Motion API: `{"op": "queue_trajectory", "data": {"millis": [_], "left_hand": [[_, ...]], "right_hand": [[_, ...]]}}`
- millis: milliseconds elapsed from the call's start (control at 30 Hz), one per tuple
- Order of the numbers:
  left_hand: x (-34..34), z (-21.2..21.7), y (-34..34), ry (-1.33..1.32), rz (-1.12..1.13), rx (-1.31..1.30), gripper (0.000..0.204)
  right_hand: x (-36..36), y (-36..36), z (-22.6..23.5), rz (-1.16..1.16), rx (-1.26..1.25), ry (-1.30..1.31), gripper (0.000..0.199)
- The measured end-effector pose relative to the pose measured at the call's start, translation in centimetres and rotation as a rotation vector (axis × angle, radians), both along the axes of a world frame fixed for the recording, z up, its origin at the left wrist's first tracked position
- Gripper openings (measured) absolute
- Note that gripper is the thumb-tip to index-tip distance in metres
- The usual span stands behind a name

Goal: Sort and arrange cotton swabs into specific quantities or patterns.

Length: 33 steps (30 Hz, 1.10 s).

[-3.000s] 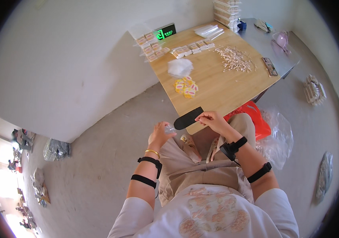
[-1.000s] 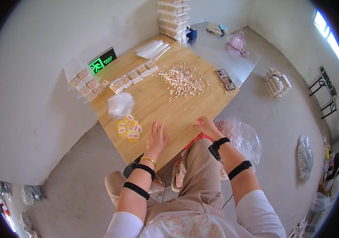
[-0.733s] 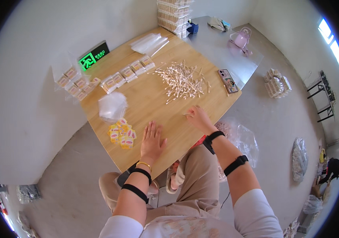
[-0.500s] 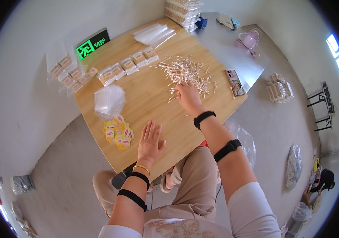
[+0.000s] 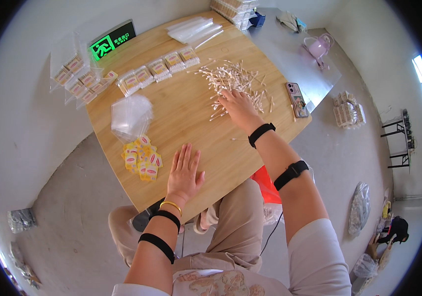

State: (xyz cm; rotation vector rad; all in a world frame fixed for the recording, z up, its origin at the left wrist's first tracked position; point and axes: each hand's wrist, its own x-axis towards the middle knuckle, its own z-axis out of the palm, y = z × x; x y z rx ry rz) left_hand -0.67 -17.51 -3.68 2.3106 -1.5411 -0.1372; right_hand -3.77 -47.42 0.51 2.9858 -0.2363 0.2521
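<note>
Pale concrete floor surrounds a light wooden counter (image 5: 191, 118) that stands against a white wall. On its far right part lies a loose pile of cotton swabs (image 5: 233, 79), and the right hand (image 5: 238, 106) rests on the near edge of that pile, fingers spread over the swabs and touching them, not closed around any that can be seen. The left hand (image 5: 184, 170) lies flat and released on the bare wood near the counter's near edge, palm down, fingers together, holding nothing. Just left of it sits a small heap of yellow and red paper labels (image 5: 142, 158), and beyond those a stack of clear plastic bags (image 5: 131, 114). Along the far left run rows of bagged swab packs (image 5: 122, 79), with a green exit sign (image 5: 112, 42) behind them. A phone (image 5: 297, 99) lies at the counter's right edge, well apart from the right hand. More clear bags (image 5: 193, 29) lie at the far edge.
</note>
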Motion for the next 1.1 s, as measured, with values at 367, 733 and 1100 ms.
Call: {"op": "queue_trajectory", "data": {"millis": [367, 733, 1100], "left_hand": [[-0.2, 0.6, -0.2, -0.047, -0.011, 0.094, 0.066], [-0.2, -1.5, 0.5, -0.1, -0.113, 0.008, 0.038], [-0.1, -0.2, 0.4, 0.002, -0.129, -0.218, 0.034]], "right_hand": [[0.6, 3.0, -1.2, 0.097, 0.063, 0.063, 0.012], [3.6, 14.3, -1.3, 0.105, 0.372, 0.107, 0.016], [-5.3, 7.0, 1.3, -0.289, 0.497, 0.023, 0.031]]}}
